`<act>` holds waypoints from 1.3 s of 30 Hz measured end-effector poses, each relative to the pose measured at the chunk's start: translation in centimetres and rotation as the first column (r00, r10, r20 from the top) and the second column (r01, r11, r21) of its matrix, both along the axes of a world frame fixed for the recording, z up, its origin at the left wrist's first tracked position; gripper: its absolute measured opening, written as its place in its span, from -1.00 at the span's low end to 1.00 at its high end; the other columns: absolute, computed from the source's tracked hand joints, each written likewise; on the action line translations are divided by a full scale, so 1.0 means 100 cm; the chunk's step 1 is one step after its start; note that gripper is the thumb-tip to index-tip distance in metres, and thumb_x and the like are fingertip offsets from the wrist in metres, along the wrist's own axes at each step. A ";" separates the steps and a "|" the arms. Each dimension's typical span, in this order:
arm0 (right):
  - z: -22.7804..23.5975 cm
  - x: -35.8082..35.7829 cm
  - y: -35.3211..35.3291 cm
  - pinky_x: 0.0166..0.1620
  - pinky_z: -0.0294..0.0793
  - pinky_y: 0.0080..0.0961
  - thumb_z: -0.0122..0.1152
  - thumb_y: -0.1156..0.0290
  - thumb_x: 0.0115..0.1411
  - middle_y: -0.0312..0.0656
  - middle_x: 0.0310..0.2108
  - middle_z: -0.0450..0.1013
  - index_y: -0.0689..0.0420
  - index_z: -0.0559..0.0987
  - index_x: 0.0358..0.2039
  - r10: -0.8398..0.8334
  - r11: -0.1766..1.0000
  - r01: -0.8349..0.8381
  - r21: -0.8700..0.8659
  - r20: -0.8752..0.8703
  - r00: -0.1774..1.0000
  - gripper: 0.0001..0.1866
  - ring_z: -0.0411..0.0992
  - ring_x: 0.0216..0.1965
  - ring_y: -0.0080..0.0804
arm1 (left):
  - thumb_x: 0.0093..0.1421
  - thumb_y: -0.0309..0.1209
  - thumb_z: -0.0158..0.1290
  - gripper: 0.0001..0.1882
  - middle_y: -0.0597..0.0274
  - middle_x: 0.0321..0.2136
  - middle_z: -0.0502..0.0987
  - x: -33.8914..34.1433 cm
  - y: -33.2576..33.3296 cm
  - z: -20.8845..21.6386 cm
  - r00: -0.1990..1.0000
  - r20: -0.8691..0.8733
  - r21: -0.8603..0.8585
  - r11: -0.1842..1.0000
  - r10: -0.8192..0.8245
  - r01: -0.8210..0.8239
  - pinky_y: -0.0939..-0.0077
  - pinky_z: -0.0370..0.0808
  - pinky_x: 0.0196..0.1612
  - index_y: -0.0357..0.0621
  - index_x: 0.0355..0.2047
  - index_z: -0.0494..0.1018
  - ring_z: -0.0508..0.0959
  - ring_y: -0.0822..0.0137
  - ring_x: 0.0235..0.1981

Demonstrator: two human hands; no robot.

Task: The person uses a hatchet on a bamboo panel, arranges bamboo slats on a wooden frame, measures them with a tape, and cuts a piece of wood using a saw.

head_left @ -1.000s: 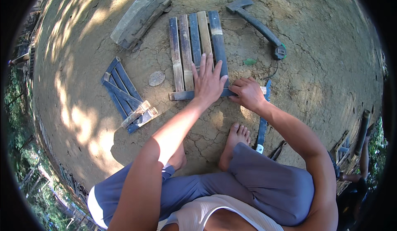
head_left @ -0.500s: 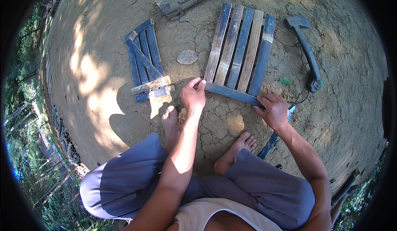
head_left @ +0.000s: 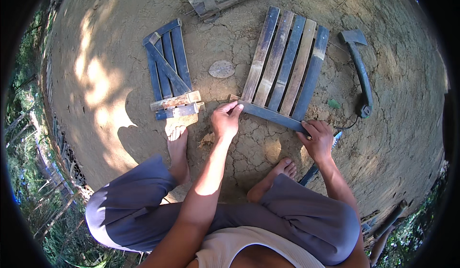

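Left grip (head_left: pixel 225 121), right grip (head_left: pixel 318 136) pinching dark flat bamboo crosspiece (head_left: pixel 273 115) | beyond grips: five dark-and-tan bamboo slats (head_left: pixel 287 62) already aligned | fastening: unclear

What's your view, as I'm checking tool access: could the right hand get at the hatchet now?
Probably yes, after releasing the bamboo strip; only a green leaf and thin cord show between right hand and hatchet.

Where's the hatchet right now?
In the head view, the hatchet lies toward the right, just right of the five-slatted panel and the green leaf.
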State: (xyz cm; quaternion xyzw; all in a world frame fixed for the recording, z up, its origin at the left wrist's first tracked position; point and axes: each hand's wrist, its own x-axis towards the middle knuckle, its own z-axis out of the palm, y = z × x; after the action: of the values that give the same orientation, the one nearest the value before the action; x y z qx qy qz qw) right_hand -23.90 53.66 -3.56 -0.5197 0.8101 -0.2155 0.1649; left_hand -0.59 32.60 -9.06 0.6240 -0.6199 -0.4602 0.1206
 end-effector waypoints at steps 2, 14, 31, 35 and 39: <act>0.001 0.002 -0.001 -0.13 0.51 -0.25 0.58 0.36 -0.14 -0.22 -0.23 0.61 0.10 0.72 -0.19 -0.006 1.000 0.007 0.024 -0.004 1.000 -0.58 0.55 -0.18 -0.19 | 0.22 -0.41 0.34 -0.70 0.14 -0.26 0.73 -0.003 -0.004 0.007 0.999 -0.015 0.053 0.998 -0.041 0.042 0.54 0.56 -0.13 -0.29 -0.07 0.67 0.64 0.46 -0.29; 0.013 0.027 -0.019 -0.03 0.58 -0.21 0.61 0.37 -0.11 -0.08 -0.15 0.63 0.17 0.70 -0.16 -0.044 0.978 0.076 0.196 -0.165 0.985 -0.55 0.58 -0.13 -0.07 | 0.12 -0.42 0.40 -0.71 0.06 -0.34 0.68 -0.002 0.002 0.010 0.950 -0.275 0.075 0.988 0.147 -0.132 0.47 0.57 -0.21 -0.30 -0.18 0.68 0.66 0.30 -0.36; 0.021 0.033 -0.041 -0.10 0.64 -0.24 0.59 0.39 -0.04 -0.05 -0.14 0.66 0.15 0.70 -0.12 -0.111 0.891 0.168 0.422 -0.155 0.982 -0.58 0.64 -0.15 -0.05 | 0.17 -0.43 0.34 -0.79 0.02 -0.34 0.64 0.004 -0.013 0.012 0.955 -0.295 0.070 0.997 0.029 -0.008 0.31 0.57 -0.21 -0.30 -0.23 0.69 0.65 0.10 -0.34; 0.020 0.038 -0.039 -0.08 0.64 -0.25 0.59 0.40 -0.03 -0.05 -0.11 0.66 0.15 0.71 -0.12 -0.133 0.903 0.187 0.388 -0.162 0.978 -0.59 0.65 -0.13 -0.08 | 0.18 -0.43 0.34 -0.79 0.05 -0.36 0.63 0.004 -0.010 0.011 0.950 -0.307 0.095 0.995 0.052 -0.023 0.36 0.56 -0.27 -0.29 -0.22 0.69 0.64 0.18 -0.38; 0.019 0.039 -0.032 -0.07 0.64 -0.25 0.58 0.41 -0.02 -0.05 -0.11 0.66 0.16 0.71 -0.12 -0.100 0.912 0.166 0.375 -0.191 0.977 -0.60 0.65 -0.12 -0.09 | 0.18 -0.41 0.36 -0.77 0.07 -0.37 0.63 0.006 -0.007 0.005 0.954 -0.294 0.095 0.995 0.055 -0.028 0.42 0.57 -0.32 -0.29 -0.20 0.69 0.64 0.26 -0.43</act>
State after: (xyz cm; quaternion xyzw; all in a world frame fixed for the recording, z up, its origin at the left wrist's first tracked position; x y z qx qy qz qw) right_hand -20.01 50.44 -1.65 -0.4364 0.8812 -0.0171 0.1809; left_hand -0.03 31.85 -8.60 0.5657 -0.5603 -0.5732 0.1936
